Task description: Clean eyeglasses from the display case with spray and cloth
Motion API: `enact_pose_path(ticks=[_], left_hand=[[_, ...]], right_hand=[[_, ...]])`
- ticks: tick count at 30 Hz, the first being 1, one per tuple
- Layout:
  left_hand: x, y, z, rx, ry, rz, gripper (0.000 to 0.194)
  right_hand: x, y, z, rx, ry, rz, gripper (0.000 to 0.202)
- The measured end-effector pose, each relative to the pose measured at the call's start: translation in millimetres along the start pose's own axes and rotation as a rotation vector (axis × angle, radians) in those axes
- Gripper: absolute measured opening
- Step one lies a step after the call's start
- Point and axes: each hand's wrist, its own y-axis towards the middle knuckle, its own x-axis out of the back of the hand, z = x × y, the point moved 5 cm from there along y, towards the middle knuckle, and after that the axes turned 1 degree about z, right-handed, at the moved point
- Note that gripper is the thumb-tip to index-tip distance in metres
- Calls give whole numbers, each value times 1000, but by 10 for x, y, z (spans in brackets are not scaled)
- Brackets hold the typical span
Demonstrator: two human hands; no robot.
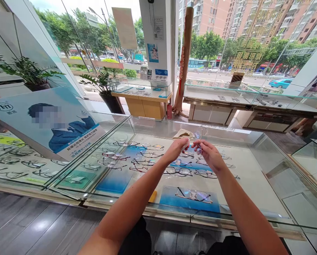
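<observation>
Both my hands are raised over the glass display counter [243, 166]. Between the fingertips of my right hand [211, 154] is a thin-framed pair of eyeglasses [198, 133], its lenses standing one above the other. Close beside it, my left hand [178, 148] is closed around something small and whitish that I cannot make out. Just beyond the hands lies a beige cloth or paper piece [182, 133]. Under the glass sit several rows of spectacles, with one gold-rimmed pair [193, 194] on a blue card [169, 203] near the front.
A large advertising board [76, 141] leans on the counter at the left. Potted plants [105, 85] stand behind it. Farther back are more display cases [148, 102], a wooden trunk [185, 60] and a red fire extinguisher [169, 111]. Windows face the street.
</observation>
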Motion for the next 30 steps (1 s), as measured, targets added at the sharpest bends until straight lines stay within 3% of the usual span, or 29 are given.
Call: enact_pose_path(ticks=[6, 13, 16, 21, 23, 27, 30], left_hand=[[-114, -47, 4, -14, 120, 91, 55], [-114, -45, 21, -30, 107, 82, 54], [17, 8, 59, -30, 88, -23, 53], [400, 110, 194, 26, 177, -372, 23], [545, 124, 255, 69, 237, -488, 19], [773, 101, 281, 100, 496, -624, 23], [891, 65, 264, 126, 719, -659, 25]], right_hand=[[57, 37, -6, 7, 115, -91, 30], [66, 38, -17, 12, 111, -88, 29], [92, 43, -10, 21, 104, -102, 29], [140, 50, -9, 45, 76, -104, 29], [161, 56, -17, 51, 73, -99, 28], [199, 72, -42, 47, 79, -88, 26], [216, 80, -52, 43, 97, -83, 25]])
